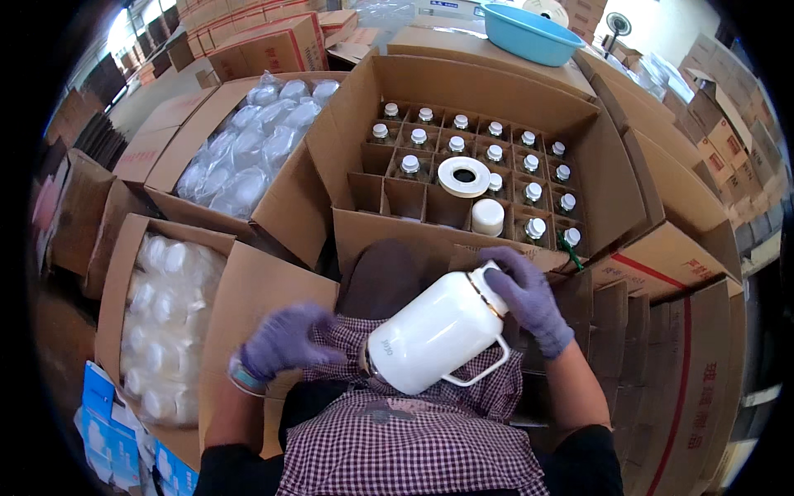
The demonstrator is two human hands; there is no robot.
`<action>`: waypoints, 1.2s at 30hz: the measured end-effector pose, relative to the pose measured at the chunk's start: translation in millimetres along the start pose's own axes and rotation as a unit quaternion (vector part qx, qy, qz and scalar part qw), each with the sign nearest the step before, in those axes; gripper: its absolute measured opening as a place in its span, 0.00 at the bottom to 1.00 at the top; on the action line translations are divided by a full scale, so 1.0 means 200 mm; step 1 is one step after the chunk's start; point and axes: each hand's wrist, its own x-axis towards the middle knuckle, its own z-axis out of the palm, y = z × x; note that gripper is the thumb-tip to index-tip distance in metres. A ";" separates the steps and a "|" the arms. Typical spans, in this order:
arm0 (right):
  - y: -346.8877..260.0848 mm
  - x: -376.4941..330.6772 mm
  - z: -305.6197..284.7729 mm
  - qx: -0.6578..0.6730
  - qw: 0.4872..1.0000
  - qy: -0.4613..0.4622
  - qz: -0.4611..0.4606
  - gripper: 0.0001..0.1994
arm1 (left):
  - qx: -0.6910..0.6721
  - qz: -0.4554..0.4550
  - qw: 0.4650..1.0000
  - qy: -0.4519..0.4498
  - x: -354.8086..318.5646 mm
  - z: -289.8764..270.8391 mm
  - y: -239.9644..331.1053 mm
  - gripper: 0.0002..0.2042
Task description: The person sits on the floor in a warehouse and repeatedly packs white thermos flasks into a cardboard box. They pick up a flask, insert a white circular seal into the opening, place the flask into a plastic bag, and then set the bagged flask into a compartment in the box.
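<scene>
Head view: cartons [608, 169] surround apron [405, 463]; right grip [533, 302] clasps white jug [438, 331], left grip [289, 341] spread.

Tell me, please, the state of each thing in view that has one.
White jug: tilted, held.
Right hand: closed on the jug's top.
Left hand: open, off the jug.
Bottles: upright, capped.
Divided carton: open, partly filled.
White ring: resting on dividers.
Upper-left carton: open, filled.
Lower-left carton: open, filled.
Blue basin: upright.
</scene>
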 end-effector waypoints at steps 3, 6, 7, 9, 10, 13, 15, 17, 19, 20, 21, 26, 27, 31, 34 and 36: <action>0.26 -0.02 0.12 0.072 0.995 0.052 0.045 0.15 | -0.074 0.008 0.991 -0.113 -0.02 0.25 0.00 0.28; 0.27 -0.04 0.08 0.097 0.990 0.094 0.044 0.15 | -0.201 0.024 0.979 -0.008 0.01 0.44 0.03 0.28; 0.22 -0.03 0.05 0.109 0.987 0.113 0.043 0.15 | -0.188 0.035 0.981 0.044 0.04 0.47 0.00 0.28; 0.06 -0.10 0.03 0.087 0.985 0.149 -0.002 0.17 | -0.186 0.124 0.960 0.166 0.11 0.46 0.00 0.34; -0.04 -0.13 0.04 0.064 0.983 0.167 -0.027 0.18 | -0.292 0.143 0.926 0.194 0.15 0.48 0.00 0.34; -0.30 -0.23 0.09 -0.044 0.952 0.206 -0.224 0.26 | -0.622 0.004 0.776 0.099 0.21 0.37 -0.04 0.31; -0.44 -0.29 0.09 -0.114 0.892 0.208 -0.385 0.30 | -0.634 0.024 0.770 0.063 0.27 0.33 0.00 0.30; -0.54 -0.28 0.18 -0.080 0.873 0.154 -0.455 0.34 | -0.613 0.046 0.787 0.055 0.27 0.32 0.05 0.30; -0.55 -0.29 0.23 -0.060 0.880 0.104 -0.460 0.37 | -0.584 0.063 0.807 0.061 0.26 0.36 0.11 0.30; -0.55 -0.30 0.24 -0.059 0.887 0.098 -0.447 0.38 | -0.568 0.072 0.818 0.063 0.27 0.38 0.12 0.30; -0.55 -0.30 0.24 -0.059 0.894 0.086 -0.437 0.40 | -0.553 0.080 0.827 0.068 0.26 0.39 0.14 0.30; -0.46 -0.26 0.26 0.016 0.926 0.100 -0.364 0.43 | -0.472 0.117 0.866 0.117 0.22 0.40 0.21 0.29; -0.43 -0.26 0.28 0.053 0.926 0.110 -0.358 0.42 | -0.453 0.125 0.874 0.123 0.20 0.40 0.22 0.29; -0.40 -0.30 0.36 0.108 0.932 0.116 -0.328 0.40 | -0.366 0.156 0.910 0.119 0.15 0.38 0.25 0.29; -0.39 -0.31 0.38 0.045 0.921 0.157 -0.354 0.39 | -0.276 0.195 0.938 0.073 0.12 0.32 0.28 0.29; -0.40 -0.32 0.37 0.042 0.914 0.173 -0.366 0.36 | -0.213 0.230 0.949 0.013 0.12 0.25 0.30 0.28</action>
